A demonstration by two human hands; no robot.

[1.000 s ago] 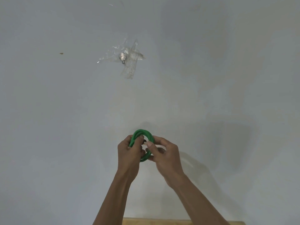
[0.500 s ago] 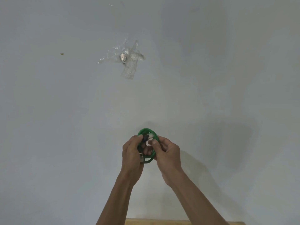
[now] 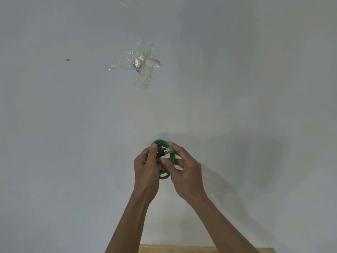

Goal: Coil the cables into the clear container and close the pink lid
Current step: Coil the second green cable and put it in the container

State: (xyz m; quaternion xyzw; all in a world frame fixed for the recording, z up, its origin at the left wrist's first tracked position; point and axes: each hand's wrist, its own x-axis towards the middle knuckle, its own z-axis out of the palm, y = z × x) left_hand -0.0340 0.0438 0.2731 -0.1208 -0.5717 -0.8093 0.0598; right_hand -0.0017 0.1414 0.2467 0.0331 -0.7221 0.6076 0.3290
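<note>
A green cable (image 3: 172,157) is wound into a small coil that I hold up in front of a pale grey wall. My left hand (image 3: 145,167) grips the coil's left side, thumb and fingers curled round it. My right hand (image 3: 184,172) pinches the right side, fingertips on the top of the loop. A dark plug with a pale connector tip (image 3: 165,151) lies across the middle of the coil between my hands. No clear container or pink lid is in view.
A metal fixing under crumpled clear tape (image 3: 137,64) is stuck on the wall, upper middle. A small brown mark (image 3: 67,60) sits at the upper left. A strip of wooden surface (image 3: 200,249) shows at the bottom edge.
The coil has stayed between both hands at about the same place. My fingers have shifted round it, and the plug end now lies across the coil's middle.
</note>
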